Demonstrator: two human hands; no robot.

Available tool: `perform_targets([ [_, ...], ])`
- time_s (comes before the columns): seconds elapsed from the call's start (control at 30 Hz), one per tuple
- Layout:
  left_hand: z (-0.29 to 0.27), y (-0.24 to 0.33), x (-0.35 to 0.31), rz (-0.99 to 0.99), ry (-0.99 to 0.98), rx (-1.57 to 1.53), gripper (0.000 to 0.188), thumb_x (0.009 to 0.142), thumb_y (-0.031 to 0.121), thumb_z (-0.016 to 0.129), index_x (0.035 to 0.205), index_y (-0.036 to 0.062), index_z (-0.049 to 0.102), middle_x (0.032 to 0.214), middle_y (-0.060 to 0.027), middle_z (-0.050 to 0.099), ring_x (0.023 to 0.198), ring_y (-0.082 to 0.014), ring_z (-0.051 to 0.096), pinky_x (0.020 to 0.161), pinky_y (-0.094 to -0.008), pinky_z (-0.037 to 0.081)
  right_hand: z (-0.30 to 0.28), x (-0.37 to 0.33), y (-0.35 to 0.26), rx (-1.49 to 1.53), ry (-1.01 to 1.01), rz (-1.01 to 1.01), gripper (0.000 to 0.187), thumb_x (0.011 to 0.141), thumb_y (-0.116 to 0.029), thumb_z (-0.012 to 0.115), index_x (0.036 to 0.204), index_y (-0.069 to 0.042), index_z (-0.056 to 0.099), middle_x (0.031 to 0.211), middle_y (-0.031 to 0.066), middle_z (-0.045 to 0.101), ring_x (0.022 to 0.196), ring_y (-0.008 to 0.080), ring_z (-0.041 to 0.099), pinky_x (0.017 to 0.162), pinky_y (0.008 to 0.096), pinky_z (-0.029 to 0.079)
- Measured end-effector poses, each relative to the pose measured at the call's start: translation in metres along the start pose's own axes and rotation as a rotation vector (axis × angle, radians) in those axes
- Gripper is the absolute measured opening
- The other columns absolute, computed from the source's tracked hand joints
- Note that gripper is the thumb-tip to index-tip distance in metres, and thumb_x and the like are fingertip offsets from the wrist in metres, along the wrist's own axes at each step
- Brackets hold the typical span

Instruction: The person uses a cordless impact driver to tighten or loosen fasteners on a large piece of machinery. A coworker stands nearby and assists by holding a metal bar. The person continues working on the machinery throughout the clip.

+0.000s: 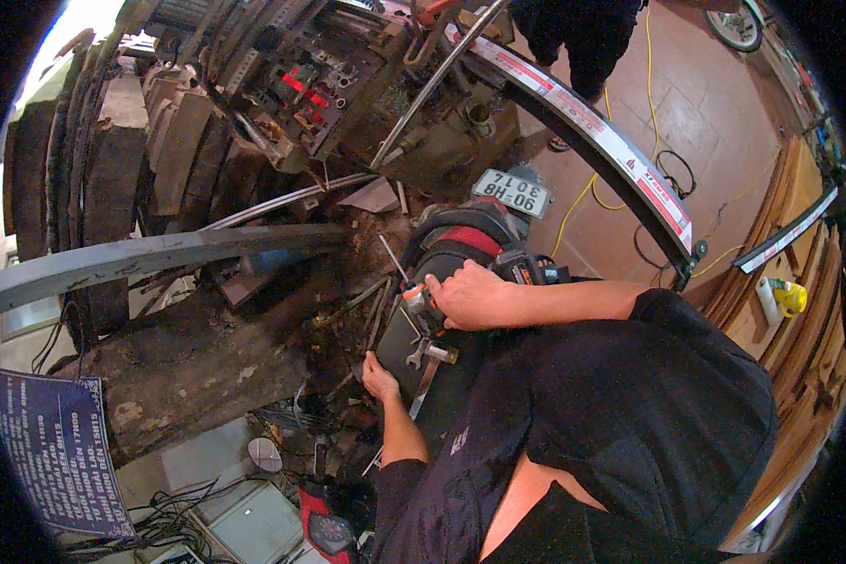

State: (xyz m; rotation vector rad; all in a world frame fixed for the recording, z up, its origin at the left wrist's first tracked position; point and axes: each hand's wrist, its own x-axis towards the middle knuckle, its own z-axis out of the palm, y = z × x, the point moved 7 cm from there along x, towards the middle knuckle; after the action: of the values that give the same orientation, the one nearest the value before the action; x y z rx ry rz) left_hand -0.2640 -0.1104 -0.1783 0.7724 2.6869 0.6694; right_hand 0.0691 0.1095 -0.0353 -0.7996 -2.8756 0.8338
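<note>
My right hand (470, 296) is wrapped round a cordless drill (423, 312), orange and black. A long thin bit (390, 256) points up and left from its chuck, and the dark battery (524, 267) sits to the right of my hand. Lower and to the left, my left hand (380, 376) has its fingers pressed together at the edge of a dark flat surface (399, 334); what they hold, if anything, is too small to tell. Between the hands lie a small open-ended wrench (414, 359), a short metal cylinder (440, 352) and a narrow metal strip (425, 387).
Just beyond the drill is a red and black motorbike seat (465, 240) with a licence plate (509, 194). A grey beam (160, 263) juts in from the left. Dusty scrap and boards crowd the far left. A person (573, 38) stands beyond a long wrapped rail (583, 117). Yellow cable (573, 211) crosses the floor.
</note>
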Motion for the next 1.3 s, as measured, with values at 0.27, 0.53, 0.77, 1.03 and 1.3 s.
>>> perform_targets([
  [0.27,-0.001,-0.001,-0.001,-0.044,0.001,0.038,0.064,0.105,0.062,0.049,0.126,0.0066,0.075,0.117,-0.0211,0.076,0.110,-0.0428,0.068,0.094,-0.0482,0.050,-0.003,-0.001,-0.001,-0.010,-0.035,0.003,0.093,0.086,-0.045,0.080,0.147,0.016,0.046,0.091,0.0191,0.078,0.079,0.0344,0.077,0.069,0.0496,0.056],
  [0.53,-0.003,0.006,-0.005,-0.016,0.011,0.037,0.066,0.105,0.063,0.048,0.125,0.0058,0.075,0.116,-0.0215,0.076,0.108,-0.0428,0.069,0.093,-0.0481,0.051,-0.007,-0.002,-0.001,-0.003,-0.029,-0.002,0.091,0.086,-0.045,0.080,0.145,0.017,0.048,0.091,0.0198,0.077,0.079,0.0343,0.077,0.070,0.0490,0.057],
  [0.77,-0.004,0.008,-0.005,-0.028,0.009,0.067,0.067,0.105,0.063,0.048,0.125,0.0055,0.075,0.116,-0.0225,0.075,0.109,-0.0444,0.068,0.093,-0.0481,0.051,-0.006,0.000,-0.001,-0.017,-0.014,-0.002,0.093,0.083,-0.044,0.081,0.143,0.018,0.048,0.088,0.0188,0.077,0.076,0.0340,0.077,0.068,0.0492,0.057],
  [1.03,-0.003,0.002,-0.003,-0.083,-0.009,0.081,0.064,0.104,0.063,0.049,0.125,0.0072,0.075,0.117,-0.0215,0.076,0.110,-0.0437,0.069,0.093,-0.0486,0.051,-0.006,0.000,-0.002,-0.011,-0.004,-0.007,0.093,0.083,-0.045,0.082,0.142,0.018,0.049,0.087,0.0178,0.077,0.075,0.0332,0.076,0.066,0.0487,0.057],
  [1.3,-0.003,-0.001,-0.002,-0.110,-0.013,0.122,0.064,0.104,0.061,0.051,0.127,0.0066,0.075,0.118,-0.0213,0.075,0.111,-0.0431,0.069,0.094,-0.0478,0.051,-0.006,0.000,-0.001,-0.014,0.020,-0.011,0.093,0.082,-0.047,0.082,0.141,0.017,0.052,0.087,0.0182,0.077,0.074,0.0332,0.076,0.067,0.0487,0.058],
])
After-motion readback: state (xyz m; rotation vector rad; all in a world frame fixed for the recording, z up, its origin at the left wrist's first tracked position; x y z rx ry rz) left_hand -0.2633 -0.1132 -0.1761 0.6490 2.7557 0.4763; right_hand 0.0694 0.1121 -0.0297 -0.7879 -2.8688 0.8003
